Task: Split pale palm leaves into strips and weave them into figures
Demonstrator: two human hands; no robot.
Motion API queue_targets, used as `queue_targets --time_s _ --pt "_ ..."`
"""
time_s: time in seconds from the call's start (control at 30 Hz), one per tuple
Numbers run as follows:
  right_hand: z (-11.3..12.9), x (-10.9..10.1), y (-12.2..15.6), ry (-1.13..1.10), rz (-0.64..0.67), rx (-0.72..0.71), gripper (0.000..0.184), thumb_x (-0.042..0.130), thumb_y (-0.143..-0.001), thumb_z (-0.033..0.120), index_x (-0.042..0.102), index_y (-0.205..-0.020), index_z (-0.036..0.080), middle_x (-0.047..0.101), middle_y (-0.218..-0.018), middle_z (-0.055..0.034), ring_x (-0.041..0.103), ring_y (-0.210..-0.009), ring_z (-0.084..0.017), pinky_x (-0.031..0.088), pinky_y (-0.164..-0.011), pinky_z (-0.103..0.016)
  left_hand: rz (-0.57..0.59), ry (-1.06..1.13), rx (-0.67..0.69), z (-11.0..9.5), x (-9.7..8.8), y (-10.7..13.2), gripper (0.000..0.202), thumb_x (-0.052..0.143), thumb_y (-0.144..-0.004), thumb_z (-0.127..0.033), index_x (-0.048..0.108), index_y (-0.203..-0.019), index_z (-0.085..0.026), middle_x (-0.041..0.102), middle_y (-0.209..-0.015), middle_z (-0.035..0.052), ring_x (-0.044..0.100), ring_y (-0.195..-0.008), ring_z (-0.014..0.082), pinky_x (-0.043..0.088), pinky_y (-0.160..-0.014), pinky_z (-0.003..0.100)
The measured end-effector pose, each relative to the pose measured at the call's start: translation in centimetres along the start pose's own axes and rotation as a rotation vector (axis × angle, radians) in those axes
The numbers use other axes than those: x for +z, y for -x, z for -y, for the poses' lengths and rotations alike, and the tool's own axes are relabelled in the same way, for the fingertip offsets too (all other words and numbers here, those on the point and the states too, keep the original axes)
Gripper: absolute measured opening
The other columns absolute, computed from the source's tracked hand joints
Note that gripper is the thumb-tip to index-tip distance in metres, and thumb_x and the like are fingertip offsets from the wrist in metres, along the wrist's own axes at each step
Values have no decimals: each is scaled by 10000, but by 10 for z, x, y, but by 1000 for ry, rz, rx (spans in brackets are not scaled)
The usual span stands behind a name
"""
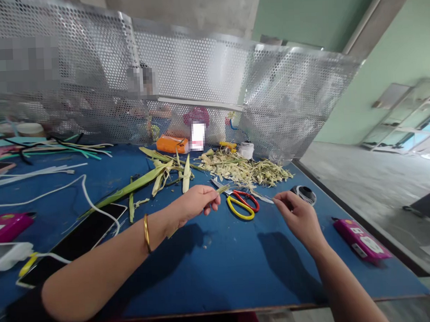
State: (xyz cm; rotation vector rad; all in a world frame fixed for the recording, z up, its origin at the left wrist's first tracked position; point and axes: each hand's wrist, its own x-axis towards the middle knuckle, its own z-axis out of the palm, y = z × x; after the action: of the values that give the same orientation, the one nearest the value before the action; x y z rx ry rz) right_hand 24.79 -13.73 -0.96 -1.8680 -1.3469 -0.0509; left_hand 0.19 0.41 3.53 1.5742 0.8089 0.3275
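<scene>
My left hand [197,204] is closed on a thin green leaf strip [222,189] that sticks out to the right from its fingers. My right hand [297,216] pinches the other, pale end of the strip [264,198] between thumb and fingertips. The strip stretches between both hands just above the blue table [220,270]. Red and yellow scissors [240,203] lie on the table under the strip, between the hands. A gold bangle circles my left wrist.
A heap of leaf shreds [247,169] and long green leaves [141,183] lie behind the hands. A black phone [76,238], white cables, pink boxes [361,240] and a tape roll [304,192] sit around. A perforated metal screen [197,71] closes the back.
</scene>
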Motion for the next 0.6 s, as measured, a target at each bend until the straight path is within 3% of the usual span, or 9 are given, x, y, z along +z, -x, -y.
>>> queue_targets --time_s 0.13,0.2,0.3,0.4,0.5,0.57,0.6 --pt "-2 1 -20 -140 -6 73 254 581 -794 428 627 -738 184 472 -551 40 383 -517 -119 303 -506 -252 15 20 117 -12 19 -36 234 443 -886 -249 591 -737 -147 625 -775 24 496 -512 70 238 -445 214" --pt "-2 5 -33 -212 -9 95 254 602 -763 426 627 -708 180 460 -537 42 368 -516 -116 295 -503 -254 89 80 183 -20 36 -60 197 448 -885 -219 571 -747 -153 632 -827 19 580 -571 77 278 -461 199" --pt "-4 14 -48 -271 -20 100 262 612 -737 431 632 -692 174 487 -544 33 381 -521 -117 306 -502 -253 191 184 138 -26 63 -94 187 422 -893 -174 537 -746 -163 618 -758 0 633 -589 107 357 -486 197" --pt "-6 23 -52 -276 -34 98 280 612 -734 444 634 -695 167 482 -524 34 383 -503 -118 313 -487 -251 231 167 69 -24 81 -122 249 394 -873 -89 509 -659 -142 605 -634 24 633 -542 139 477 -573 264" --pt "-11 26 -46 -242 -154 99 271 584 -793 441 618 -755 175 489 -559 32 409 -524 -128 339 -515 -256 120 157 60 -24 79 -147 313 348 -899 -64 486 -629 -141 517 -544 -4 589 -512 115 497 -623 274" --pt "-14 27 -40 -144 -290 46 251 546 -851 425 595 -785 188 530 -633 12 455 -568 -142 368 -561 -266 32 158 90 -29 69 -161 331 298 -951 -109 548 -734 -123 574 -661 22 610 -611 117 510 -685 285" --pt "-14 26 -38 -83 -299 -8 239 531 -872 414 585 -792 195 548 -666 1 480 -593 -151 382 -586 -273 -2 155 111 -33 63 -167 325 301 -975 -158 584 -823 -113 617 -771 47 628 -695 132 517 -725 301"
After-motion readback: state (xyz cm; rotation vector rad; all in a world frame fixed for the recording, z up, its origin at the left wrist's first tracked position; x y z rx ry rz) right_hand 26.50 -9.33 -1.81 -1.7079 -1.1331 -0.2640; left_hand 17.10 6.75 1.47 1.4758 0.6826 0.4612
